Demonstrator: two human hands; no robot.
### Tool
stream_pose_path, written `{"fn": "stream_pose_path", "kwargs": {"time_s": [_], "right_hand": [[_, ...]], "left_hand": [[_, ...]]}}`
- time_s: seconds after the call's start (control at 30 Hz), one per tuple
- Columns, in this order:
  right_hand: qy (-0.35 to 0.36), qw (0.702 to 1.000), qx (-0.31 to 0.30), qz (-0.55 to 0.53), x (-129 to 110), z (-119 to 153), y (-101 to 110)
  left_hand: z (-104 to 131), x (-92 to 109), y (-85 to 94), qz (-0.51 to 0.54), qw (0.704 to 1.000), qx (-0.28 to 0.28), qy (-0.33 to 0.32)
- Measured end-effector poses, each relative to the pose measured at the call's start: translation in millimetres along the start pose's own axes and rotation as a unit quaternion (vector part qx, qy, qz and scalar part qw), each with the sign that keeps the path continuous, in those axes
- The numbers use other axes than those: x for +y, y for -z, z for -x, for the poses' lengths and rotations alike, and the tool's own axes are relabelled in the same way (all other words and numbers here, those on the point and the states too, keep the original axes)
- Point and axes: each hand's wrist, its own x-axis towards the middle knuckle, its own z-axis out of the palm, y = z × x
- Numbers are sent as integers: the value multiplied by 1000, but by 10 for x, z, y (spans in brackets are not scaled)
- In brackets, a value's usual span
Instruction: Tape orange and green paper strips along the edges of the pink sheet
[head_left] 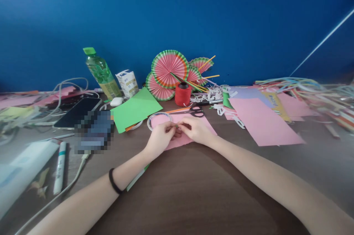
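My left hand and my right hand meet fingertip to fingertip over a pink sheet of paper. Both are closed in a pinch. Something tiny, partly greenish, shows between the fingertips, too small to name. Just beyond my left hand a roll of tape lies flat on the paper. Scissors with black handles rest behind my right hand. A red spool of thread stands upright behind the scissors. Part of a green and white paper strip sticks out from under my left forearm.
Pleated pink and green paper fans lean against the blue wall. Left are a green sheet, a tilted bottle, a carton, phones, a cable and a marker. Right lie pink sheets and paper scraps.
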Motion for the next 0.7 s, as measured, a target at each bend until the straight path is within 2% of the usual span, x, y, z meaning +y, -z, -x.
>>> {"fn": "stream_pose_path", "kwargs": {"time_s": [0.47, 0.7], "right_hand": [[-24, 1000, -6, -6, 7, -13, -1], [-68, 996, 42, -40, 13, -14, 2]], "left_hand": [[-24, -42, 2, -11, 1000, -10, -3], [-11, 2, -1, 12, 1000, -4, 17]]}}
